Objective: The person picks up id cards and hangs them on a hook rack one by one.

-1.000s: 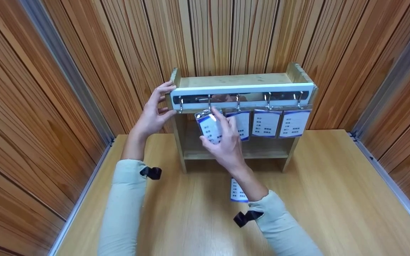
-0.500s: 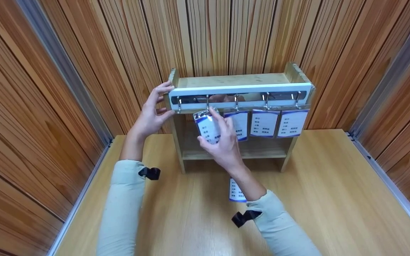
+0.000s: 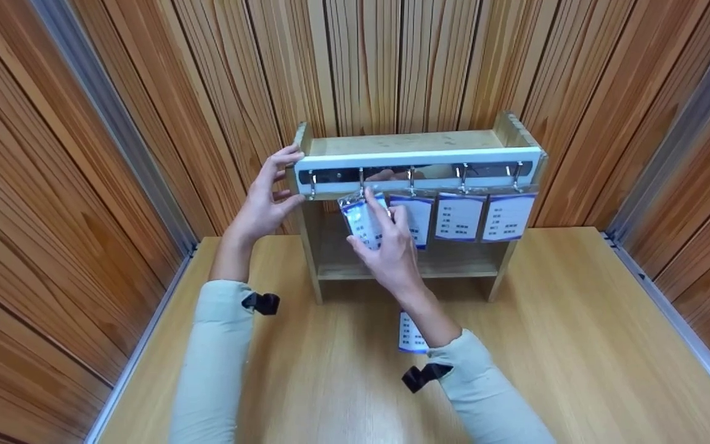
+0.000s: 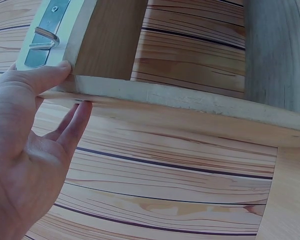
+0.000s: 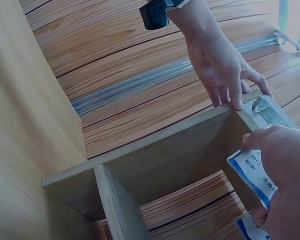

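My left hand (image 3: 262,200) steadies the left upper corner of a small wooden shelf (image 3: 404,270). In the left wrist view, its thumb lies at the front edge near the end hook (image 4: 44,40), with fingers against the outer side panel. My right hand (image 3: 392,256) holds a plastic-sleeved name badge (image 3: 358,219), tilted, thumb at its lower left and index finger near its top. The badge's top edge is just below the second hook from the left (image 3: 362,177). In the right wrist view the badge (image 5: 252,172) is partly hidden by that hand.
A white rail (image 3: 420,158) with several metal hooks runs along the shelf's top front. Three more badges (image 3: 460,217) hang from the hooks to the right. Another badge (image 3: 412,333) lies on the wooden table (image 3: 564,345), partly behind the right forearm. Wood-panelled walls surround it.
The badge in my right hand has shifted slightly, and its sleeve's top edge shows more crumpled under the second hook. My left hand stays at the shelf's corner.
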{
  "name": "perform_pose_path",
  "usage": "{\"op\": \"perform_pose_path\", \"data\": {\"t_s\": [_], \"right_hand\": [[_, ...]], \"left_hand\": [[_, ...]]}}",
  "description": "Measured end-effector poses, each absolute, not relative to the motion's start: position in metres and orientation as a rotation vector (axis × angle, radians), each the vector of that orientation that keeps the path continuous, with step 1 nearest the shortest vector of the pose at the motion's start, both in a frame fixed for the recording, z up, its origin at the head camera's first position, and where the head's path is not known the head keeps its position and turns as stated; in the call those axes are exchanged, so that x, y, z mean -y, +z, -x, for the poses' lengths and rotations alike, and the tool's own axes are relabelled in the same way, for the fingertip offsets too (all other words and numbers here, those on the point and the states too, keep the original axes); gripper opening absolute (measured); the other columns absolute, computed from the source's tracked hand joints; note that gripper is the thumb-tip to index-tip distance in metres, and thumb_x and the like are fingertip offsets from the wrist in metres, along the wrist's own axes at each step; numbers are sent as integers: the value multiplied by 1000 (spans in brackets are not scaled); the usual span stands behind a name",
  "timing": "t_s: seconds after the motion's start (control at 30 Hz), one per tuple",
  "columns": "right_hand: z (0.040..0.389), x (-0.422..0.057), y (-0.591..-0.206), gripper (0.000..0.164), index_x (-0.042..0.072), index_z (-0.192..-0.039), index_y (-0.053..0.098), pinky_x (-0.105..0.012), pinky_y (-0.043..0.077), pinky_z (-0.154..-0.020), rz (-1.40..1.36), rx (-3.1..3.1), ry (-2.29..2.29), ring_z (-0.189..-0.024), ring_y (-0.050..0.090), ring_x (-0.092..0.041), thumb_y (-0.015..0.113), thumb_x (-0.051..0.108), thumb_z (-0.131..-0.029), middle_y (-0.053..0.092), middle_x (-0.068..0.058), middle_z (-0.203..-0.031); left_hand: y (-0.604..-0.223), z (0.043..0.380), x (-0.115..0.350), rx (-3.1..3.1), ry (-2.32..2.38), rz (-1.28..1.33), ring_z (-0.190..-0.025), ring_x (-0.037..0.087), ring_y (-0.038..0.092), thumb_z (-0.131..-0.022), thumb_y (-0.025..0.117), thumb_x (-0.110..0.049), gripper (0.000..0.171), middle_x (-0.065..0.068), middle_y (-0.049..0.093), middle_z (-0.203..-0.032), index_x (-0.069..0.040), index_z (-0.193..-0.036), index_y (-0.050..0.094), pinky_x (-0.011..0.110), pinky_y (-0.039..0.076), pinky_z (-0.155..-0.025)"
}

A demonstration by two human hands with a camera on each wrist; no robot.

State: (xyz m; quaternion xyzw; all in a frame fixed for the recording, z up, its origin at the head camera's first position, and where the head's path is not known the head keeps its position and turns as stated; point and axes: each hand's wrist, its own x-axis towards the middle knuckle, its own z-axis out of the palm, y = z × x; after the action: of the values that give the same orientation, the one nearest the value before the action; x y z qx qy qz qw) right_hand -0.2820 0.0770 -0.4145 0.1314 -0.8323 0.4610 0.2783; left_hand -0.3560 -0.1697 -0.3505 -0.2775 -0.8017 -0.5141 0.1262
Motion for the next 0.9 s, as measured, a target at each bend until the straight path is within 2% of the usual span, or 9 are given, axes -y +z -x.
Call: {"op": "perform_pose_path", "data": {"t_s": [0.2, 0.43, 0.57, 0.73, 0.9], "right_hand": [[284, -78, -418, 87, 21, -173, 47, -46, 63, -99, -349, 2224, 1223, -113, 60, -30, 90, 19, -98, 53, -20, -131], [283, -79, -431, 78, 19, -172, 47, -35, 60, -98, -393, 2147, 1279, -112, 58, -24, 83, 17, -103, 55, -16, -128], [283, -80, -438, 68, 16, -165, 55, -30, 55, -90, -400, 2104, 1269, -110, 59, -25, 82, 13, -103, 58, -17, -127], [284, -82, -442, 51, 15, -151, 65, -28, 54, -87, -392, 2082, 1262, -108, 63, -26, 82, 12, -103, 61, -16, -124], [286, -83, -442, 52, 17, -152, 64, -28, 54, -85, -393, 2104, 1248, -106, 62, -25, 81, 13, -104, 61, -14, -123]], "left_hand": [[-348, 357, 169, 2334, -1494, 809, -166, 45, 38, -106, 69, 5, 64, -1, 28, -188, -19, -162, 47, 71, 44, -131], [-348, 358, 168, 2336, -1478, 808, -166, 46, 38, -107, 69, 3, 63, 0, 29, -188, -20, -162, 47, 71, 44, -130], [-350, 358, 169, 2340, -1465, 809, -166, 46, 38, -108, 68, 2, 62, 1, 29, -187, -19, -163, 47, 71, 43, -131], [-352, 358, 169, 2345, -1478, 817, -166, 45, 38, -108, 68, 1, 62, 2, 28, -187, -18, -163, 46, 71, 43, -131], [-352, 357, 170, 2342, -1486, 816, -166, 46, 38, -108, 69, 2, 63, 2, 29, -187, -18, -163, 46, 71, 43, -131]]}}
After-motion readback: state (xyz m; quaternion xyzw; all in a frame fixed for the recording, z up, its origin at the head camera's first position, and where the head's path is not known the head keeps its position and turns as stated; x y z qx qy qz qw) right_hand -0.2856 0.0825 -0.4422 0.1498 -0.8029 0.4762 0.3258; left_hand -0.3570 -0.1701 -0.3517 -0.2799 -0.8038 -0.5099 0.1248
